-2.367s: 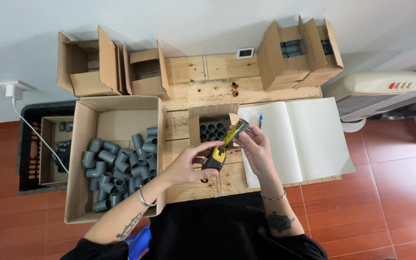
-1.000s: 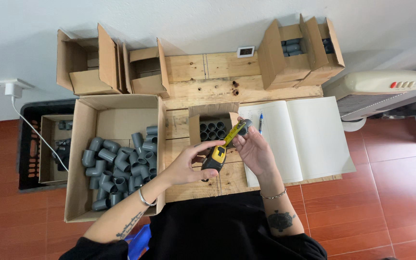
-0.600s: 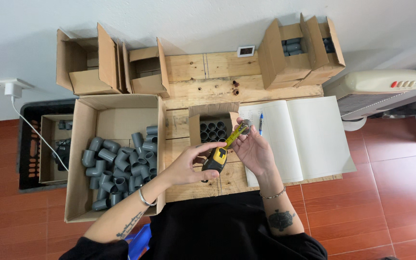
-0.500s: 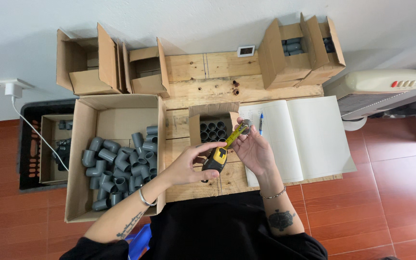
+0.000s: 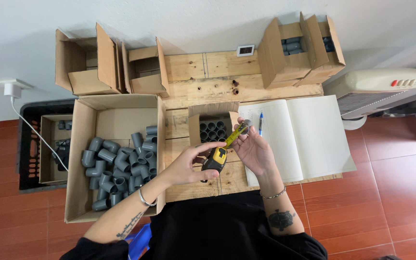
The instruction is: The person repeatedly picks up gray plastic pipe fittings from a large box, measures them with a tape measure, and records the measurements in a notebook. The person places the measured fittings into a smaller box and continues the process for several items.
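Left hand [image 5: 185,166]: I grip the tape measure [image 5: 216,158] case closed-fisted.
Right hand [image 5: 253,147]: fingers pinch grey fitting [image 5: 246,124] against the blade.
Care: keep blade flat across the rim.

Tape measure [image 5: 216,159]: black-yellow case, yellow blade drawn out diagonally against small grey pipe fitting [image 5: 245,126], both held above table.

Small packing or sorting station in a plain room, likely a workshop corner. Rough wooden pallet-board bench [image 5: 208,72] at frame centre against a white wall. Open cardboard boxes [image 5: 116,154] left and along the top hold many grey plastic pipe fittings [image 5: 116,166]. Open blank ledger [image 5: 297,137] with a pen [image 5: 261,123] at right. Red tiled floor [image 5: 391,192]; fan heater [image 5: 376,94] at far right; black crate [image 5: 27,144] at far left.
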